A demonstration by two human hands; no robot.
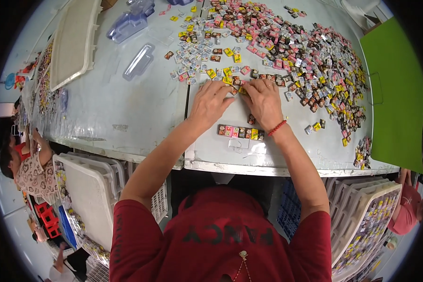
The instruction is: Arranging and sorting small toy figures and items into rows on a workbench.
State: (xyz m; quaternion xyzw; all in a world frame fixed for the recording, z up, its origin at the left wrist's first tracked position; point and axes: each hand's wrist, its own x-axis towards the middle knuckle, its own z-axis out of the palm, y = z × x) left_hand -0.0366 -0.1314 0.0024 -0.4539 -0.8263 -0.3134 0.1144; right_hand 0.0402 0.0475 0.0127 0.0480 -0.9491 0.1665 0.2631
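Observation:
My left hand (209, 104) and my right hand (264, 103) are side by side at the near edge of a heap of small wrapped packets (286, 44). Both have bent fingers, closed on a few small packets (235, 89), dark and yellow, between them; the fingertips partly hide these. A red bead bracelet (278, 127) circles my right wrist. Nearer to me lies a neat row of packets (239, 132) in pink, dark and yellow, with a clear plastic piece (236, 144) in front of it. A dark pair of packets (251, 119) sits just above the row's right part.
Clear plastic trays (139, 61) lie at the far left, beside a white crate (74, 42). A green board (394, 94) borders the table on the right. Stacked crates (366, 221) stand below the table's front edge on both sides. A co-worker (30, 162) is at the left.

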